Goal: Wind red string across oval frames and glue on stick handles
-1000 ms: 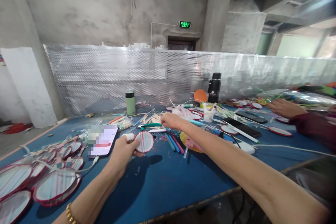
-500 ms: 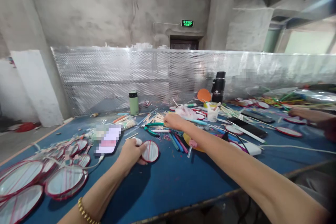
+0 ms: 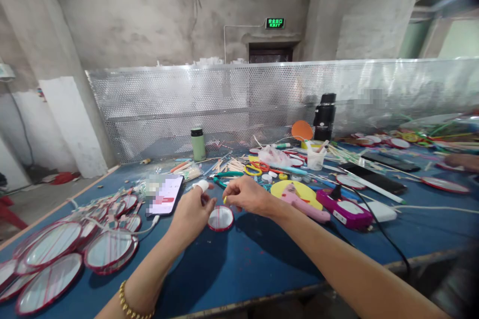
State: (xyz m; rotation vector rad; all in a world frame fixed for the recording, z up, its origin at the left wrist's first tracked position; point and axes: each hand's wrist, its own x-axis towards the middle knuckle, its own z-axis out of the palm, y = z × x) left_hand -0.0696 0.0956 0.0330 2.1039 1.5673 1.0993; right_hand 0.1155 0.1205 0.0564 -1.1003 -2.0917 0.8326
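Observation:
My left hand (image 3: 191, 209), with a white wrap (image 3: 202, 186) on one finger, has its fingers curled together. Just right of them is a small round disc (image 3: 220, 219) with a red rim and pale, striped face. Whether those fingers still grip its edge or something else, I cannot tell. Pinched in my right hand (image 3: 247, 195) is a small yellow piece (image 3: 225, 200), above the disc's far edge. Green-handled pliers (image 3: 229, 175) lie just beyond both hands. To the left is a phone (image 3: 166, 195) with its screen lit and a cable plugged in.
Many red-rimmed discs (image 3: 50, 284) pile up at the left. Yellow-handled scissors (image 3: 254, 169), loose sticks (image 3: 235, 165) and a white cup (image 3: 315, 159) lie farther back. At right are a purple device (image 3: 346, 208) and a pink glue gun (image 3: 304, 205). Bottles stand by the perforated metal screen (image 3: 168, 109).
My right hand has drawn back from the pile of sticks to beside my left hand, now with a small yellow piece. The disc sits lower and flatter. The view has shifted slightly.

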